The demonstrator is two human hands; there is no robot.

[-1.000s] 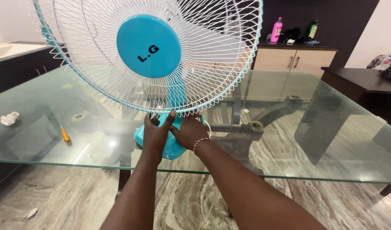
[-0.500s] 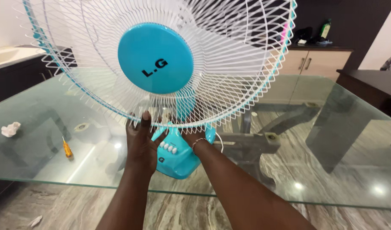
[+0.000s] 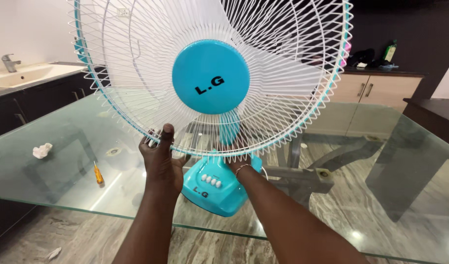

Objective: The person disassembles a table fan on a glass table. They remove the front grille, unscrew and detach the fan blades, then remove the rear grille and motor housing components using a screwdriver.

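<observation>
Fan: table fan, white wire cage with turquoise rim, turquoise round hub cap in the middle, pale blades behind the wires; stands on glass bench, near its front edge, cage filling upper middle of view.
Fan base: turquoise, rounded, row of small white buttons on top; sits on the glass just below the cage, between the two forearms.
Left hand: at lower left rim of cage, thumb up over the front of the wires, fingers curled round the rim from behind; closed on the cage.
Right hand: behind lower edge of cage near the neck above the base, mostly hidden by wires; thin bracelet on wrist; cannot tell grip, whether fingers wide or closed.
Bench: clear glass top, grey frame and marbled floor visible through it.
Screwdriver: small, yellow-orange handle, lies flat on the glass left of left hand, well apart from fan base.
Paper wad: crumpled white, on the glass at far left, beyond the screwdriver.
Sink: pale basin with metal tap, on dark counter at far left, behind bench.
Cabinet: light wood doors with metal handles, dark top, back right behind fan.
Bottle: green, upright on cabinet top, dark bundled items just beside it.
White cord: short loop, just right of fan base, by right wrist.
</observation>
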